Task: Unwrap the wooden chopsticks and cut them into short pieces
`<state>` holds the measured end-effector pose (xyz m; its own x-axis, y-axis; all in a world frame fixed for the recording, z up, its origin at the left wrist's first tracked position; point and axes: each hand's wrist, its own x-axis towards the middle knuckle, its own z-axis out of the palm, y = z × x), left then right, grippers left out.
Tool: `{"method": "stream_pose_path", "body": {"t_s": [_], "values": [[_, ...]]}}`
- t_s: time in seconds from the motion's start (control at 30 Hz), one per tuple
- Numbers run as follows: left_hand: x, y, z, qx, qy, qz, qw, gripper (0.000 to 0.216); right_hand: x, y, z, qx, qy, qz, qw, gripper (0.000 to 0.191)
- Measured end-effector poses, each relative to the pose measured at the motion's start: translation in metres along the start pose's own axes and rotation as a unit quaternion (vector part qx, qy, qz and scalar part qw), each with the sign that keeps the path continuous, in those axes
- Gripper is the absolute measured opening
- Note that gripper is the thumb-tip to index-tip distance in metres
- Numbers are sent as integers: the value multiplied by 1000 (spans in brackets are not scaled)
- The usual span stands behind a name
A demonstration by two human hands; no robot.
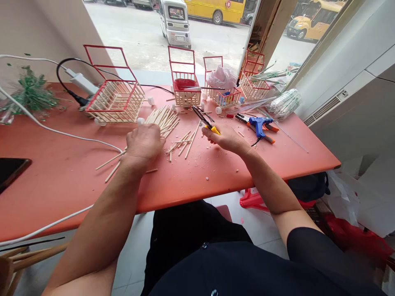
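My left hand [144, 144] is curled at the near end of a pile of thin wooden sticks [165, 118]. Its fingertips are hidden, so what it holds does not show. A few sticks [111, 163] stick out past its wrist side on the table. In my right hand [226, 139] is a pair of yellow-handled scissors [202, 117], dark blades pointing away and to the left. Loose cut sticks [189, 144] and small chips lie between the hands. Beyond my left hand stands a stick-built cart [115, 100] with red edges and white wheels.
More small carts [187, 90] stand along the back of the orange table [191, 185]. A blue glue gun [261, 126] and orange-handled pliers [243, 119] lie right. A white cable [61, 129] crosses the left side. Wrapped bundles [285, 102] sit at the far right.
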<state>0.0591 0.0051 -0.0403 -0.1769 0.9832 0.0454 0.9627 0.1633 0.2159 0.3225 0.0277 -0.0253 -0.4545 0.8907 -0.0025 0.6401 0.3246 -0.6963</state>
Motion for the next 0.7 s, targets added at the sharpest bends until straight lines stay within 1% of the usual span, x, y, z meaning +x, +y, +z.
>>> {"method": "stream_pose_path", "body": {"t_s": [0.03, 0.07, 0.1, 0.13, 0.2, 0.23, 0.27, 0.33, 0.47, 0.53, 0.6, 0.7], "values": [[1, 0, -7, -35, -7, -6, 999, 10, 0, 0, -1, -1, 2, 0, 1000, 59], [1, 0, -13, -98, -12, -8, 995, 14, 0, 0, -1, -3, 5, 1, 1000, 58], [3, 0, -18, -184, -21, -18, 982, 16, -1, 0, -2, -4, 8, 0, 1000, 58], [4, 0, -21, -283, -35, -26, 958, 17, -1, 0, -2, -3, 10, -1, 1000, 57], [6, 2, -23, -463, -67, -40, 883, 20, -1, 0, -3, 6, 14, -5, 1000, 57], [7, 4, -22, -526, -79, -43, 846, 22, -1, 1, -3, 10, 16, -6, 1000, 58], [7, 6, -20, -570, -85, -44, 816, 23, -1, 1, -2, 14, 17, -6, 1000, 59], [7, 11, -15, -621, -81, -39, 778, 26, 0, 4, -2, 19, 20, -7, 1000, 60], [6, 20, -2, -683, -64, -30, 727, 30, 5, 9, 0, 31, 20, -10, 999, 63], [5, 23, 5, -703, -66, -14, 708, 28, 6, 12, 0, 39, 25, -9, 999, 65], [5, 25, 12, -718, -70, 20, 692, 23, 8, 13, 0, 46, 31, -10, 998, 67], [4, 29, 23, -731, -46, 79, 676, 20, 8, 14, 0, 54, 40, -15, 998, 68]]}}
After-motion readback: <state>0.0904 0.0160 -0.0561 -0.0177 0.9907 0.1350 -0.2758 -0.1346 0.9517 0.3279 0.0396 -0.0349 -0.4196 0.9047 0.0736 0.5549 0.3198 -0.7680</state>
